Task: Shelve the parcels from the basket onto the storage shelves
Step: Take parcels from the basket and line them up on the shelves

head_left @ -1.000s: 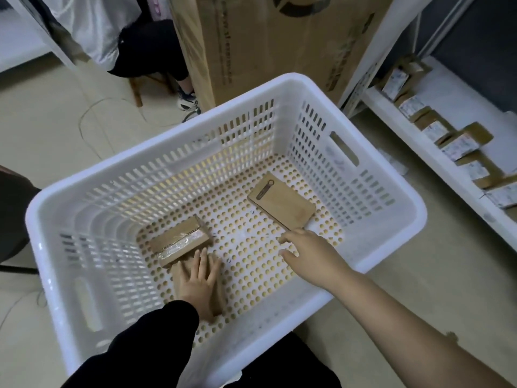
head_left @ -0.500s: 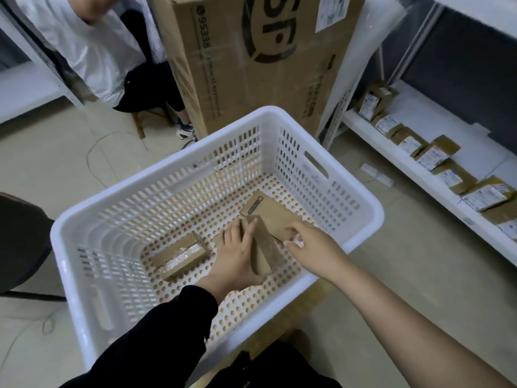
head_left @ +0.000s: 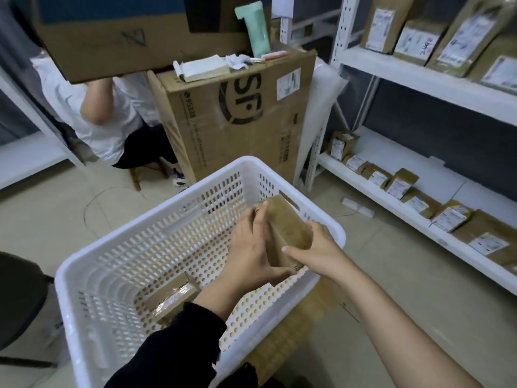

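At lower left the white basket stands on the floor. A taped parcel lies flat on its perforated bottom, near the left wall and partly under a dark sleeve. At centre the left grip curls round the left edge of the held parcel, which tilts over the basket's right end, clear of the bottom. The right grip clasps its lower right corner, thumb across the near face. A tall carton stands just behind the basket's far corner. To the right, a bare strip of floor separates the basket's rim from the lower shelf. Parcels line that shelf's front edge, and the board behind them is bare.
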